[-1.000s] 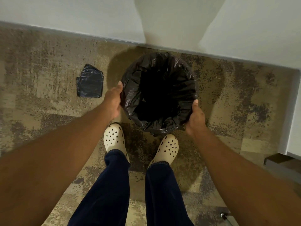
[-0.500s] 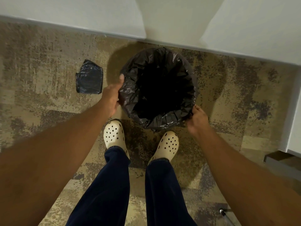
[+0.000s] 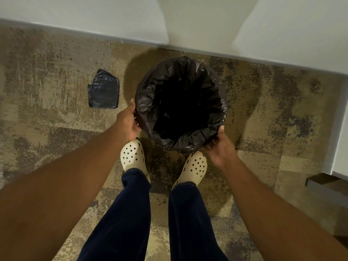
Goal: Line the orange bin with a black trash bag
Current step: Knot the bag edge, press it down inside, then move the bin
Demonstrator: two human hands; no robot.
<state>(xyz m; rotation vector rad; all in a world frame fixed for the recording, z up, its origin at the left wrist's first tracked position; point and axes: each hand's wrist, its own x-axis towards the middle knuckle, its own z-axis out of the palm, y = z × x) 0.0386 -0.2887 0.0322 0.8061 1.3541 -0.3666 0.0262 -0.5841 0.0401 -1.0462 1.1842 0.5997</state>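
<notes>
Now black trash bag (image 3: 145, 102) rim between both hands' fingers (image 3: 134, 119).

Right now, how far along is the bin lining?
Done: the black bag is open inside the bin and folded over the whole rim, hiding any orange. In hand: the left hand and right hand are at the near rim, tugging the overhang down. Left: snug the edge. A folded spare bag lies on the carpet.

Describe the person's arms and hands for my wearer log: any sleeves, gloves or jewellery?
Both forearms are bare from the frame edge down, with no sleeves in view. The left hand and right hand wear no gloves, and no rings, watch or bracelets are visible on the sides shown.
</notes>
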